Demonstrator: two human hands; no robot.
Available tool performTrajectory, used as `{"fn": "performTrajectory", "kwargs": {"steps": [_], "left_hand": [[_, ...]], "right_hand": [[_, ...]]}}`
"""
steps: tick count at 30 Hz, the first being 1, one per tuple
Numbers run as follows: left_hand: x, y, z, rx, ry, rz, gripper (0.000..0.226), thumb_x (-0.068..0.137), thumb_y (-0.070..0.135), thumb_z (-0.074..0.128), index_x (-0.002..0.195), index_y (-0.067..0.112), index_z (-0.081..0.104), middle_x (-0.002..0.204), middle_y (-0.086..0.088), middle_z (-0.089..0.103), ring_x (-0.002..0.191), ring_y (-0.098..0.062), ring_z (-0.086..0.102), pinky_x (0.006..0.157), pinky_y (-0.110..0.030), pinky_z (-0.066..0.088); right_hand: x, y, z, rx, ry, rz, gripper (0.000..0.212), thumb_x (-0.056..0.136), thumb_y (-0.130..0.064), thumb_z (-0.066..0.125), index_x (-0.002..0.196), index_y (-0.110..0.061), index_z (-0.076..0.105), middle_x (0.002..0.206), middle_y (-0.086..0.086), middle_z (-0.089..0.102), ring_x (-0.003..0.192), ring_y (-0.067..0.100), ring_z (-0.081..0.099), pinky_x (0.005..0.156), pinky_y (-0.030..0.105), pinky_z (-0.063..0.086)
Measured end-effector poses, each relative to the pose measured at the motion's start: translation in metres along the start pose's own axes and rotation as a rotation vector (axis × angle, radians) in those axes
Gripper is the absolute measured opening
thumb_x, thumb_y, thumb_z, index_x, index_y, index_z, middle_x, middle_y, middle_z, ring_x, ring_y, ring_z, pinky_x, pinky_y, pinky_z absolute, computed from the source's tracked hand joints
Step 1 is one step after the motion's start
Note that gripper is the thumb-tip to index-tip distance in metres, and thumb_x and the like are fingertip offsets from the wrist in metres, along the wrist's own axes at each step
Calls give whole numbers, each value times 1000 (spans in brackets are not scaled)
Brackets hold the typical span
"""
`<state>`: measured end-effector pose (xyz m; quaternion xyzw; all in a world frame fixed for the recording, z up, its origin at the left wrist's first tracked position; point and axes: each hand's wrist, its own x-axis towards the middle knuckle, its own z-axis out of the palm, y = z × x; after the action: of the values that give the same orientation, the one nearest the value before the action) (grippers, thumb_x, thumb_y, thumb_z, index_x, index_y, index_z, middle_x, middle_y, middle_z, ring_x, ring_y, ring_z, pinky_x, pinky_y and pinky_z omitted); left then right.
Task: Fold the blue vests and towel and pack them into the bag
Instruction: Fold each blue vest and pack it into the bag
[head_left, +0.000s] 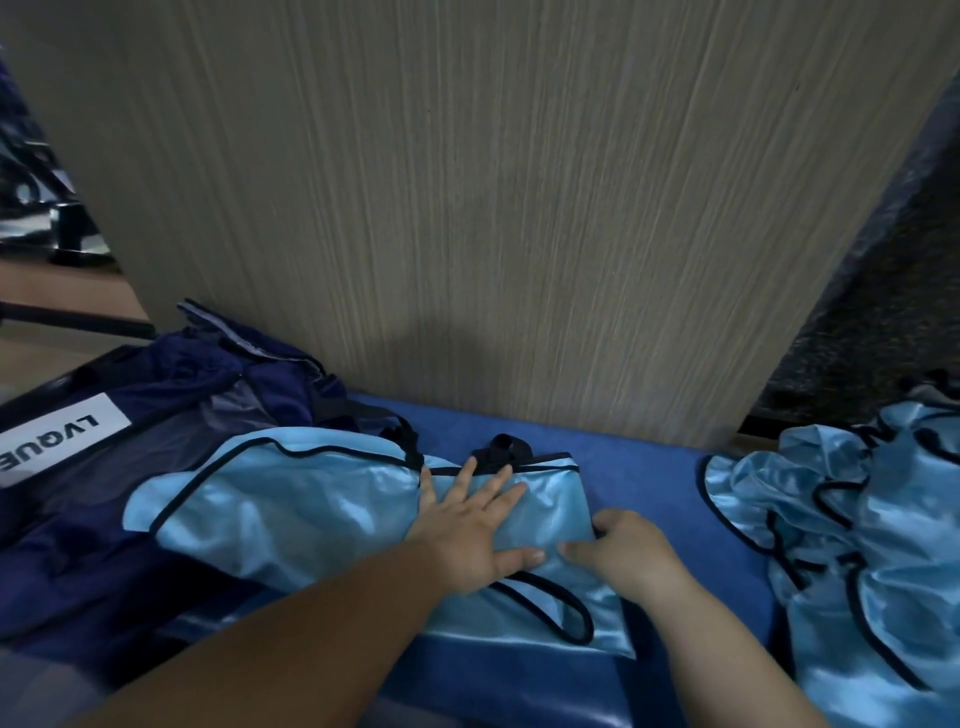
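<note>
A light blue satin vest (291, 499) with black trim lies partly folded on the blue surface (654, 483) in front of me. My left hand (467, 525) presses flat on the vest's middle, fingers spread. My right hand (623, 551) grips the vest's right edge, fingers curled under the fabric and thumb on top. A heap of more light blue vests (852, 530) sits at the right. The dark navy bag (171, 379) with a white label (57, 441) lies at the left, partly under the vest. No towel is in sight.
A tall wood-grain panel (467, 208) stands upright just behind the blue surface. Dark furniture shows at the far left (47, 218), and a dark textured surface (883, 291) rises at the right.
</note>
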<state>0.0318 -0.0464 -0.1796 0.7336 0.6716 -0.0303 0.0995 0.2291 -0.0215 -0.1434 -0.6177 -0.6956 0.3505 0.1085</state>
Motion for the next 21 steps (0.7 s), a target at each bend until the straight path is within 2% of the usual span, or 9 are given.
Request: {"fn": "performTrajectory", "kwargs": {"steps": [2,3,5,8,11,14,17,19,21], "left_hand": [[-1,1,0,-9,-9,-6,90,78,88,14,152,44,-11,158,20,-21,144,-18,-30,108,-63,-24],[-1,2,-2,-18,-13,-5,89,78,87,13,152,43,-10,158,20,-21,144,-18,-30,108,-63,-24],[0,8,-4,-34,-19,10,86,80,86,12,152,43,-10,158,20,-21,144,-18,-30,109,-62,-24],[5,25,-5,-75,-30,52,84,80,85,9,152,43,-9,158,21,-19,144,-16,-30,109,-62,-24],[12,48,-8,-193,6,93,75,88,78,14,153,44,-2,159,23,-14,145,-9,-26,111,-59,-24],[20,72,-14,-392,85,133,61,97,63,27,153,42,12,161,21,0,147,-4,-17,115,-52,-20],[24,95,-19,-484,108,185,54,101,46,40,151,37,23,161,15,15,149,-7,-7,118,-48,-16],[25,106,-19,-549,87,183,51,101,42,43,150,37,28,160,8,22,150,-10,2,120,-43,-11],[27,111,-19,-685,68,140,49,100,42,47,147,38,35,155,2,34,146,-17,22,121,-36,9]], "right_hand": [[-5,0,-2,207,-24,-44,5,90,-26,67,94,-24,64,89,-5,72,81,11,69,74,30,57],[-7,1,-4,327,-40,-63,8,93,-20,64,100,-23,65,91,-3,75,83,13,71,80,34,58],[-11,3,-8,546,-92,-80,18,96,-11,58,109,-21,65,95,0,76,87,18,74,83,38,59],[-15,9,-19,719,-105,-58,25,97,-3,52,114,-15,65,97,10,76,89,27,73,79,40,58],[-13,21,-34,921,-65,-33,25,95,1,50,115,-5,64,98,20,74,85,33,72,72,37,57],[-16,32,-56,1059,53,-38,22,93,1,52,111,-1,64,83,16,74,67,24,72,55,26,56],[-20,46,-79,1222,187,-53,15,94,0,51,91,-9,63,65,10,70,49,16,67,44,21,52],[-22,56,-92,1284,226,-88,17,96,-4,49,95,-10,64,68,11,70,53,19,68,46,24,54],[-24,61,-100,1298,232,-135,22,97,-8,47,108,-11,66,79,12,73,64,23,71,53,29,58]]}}
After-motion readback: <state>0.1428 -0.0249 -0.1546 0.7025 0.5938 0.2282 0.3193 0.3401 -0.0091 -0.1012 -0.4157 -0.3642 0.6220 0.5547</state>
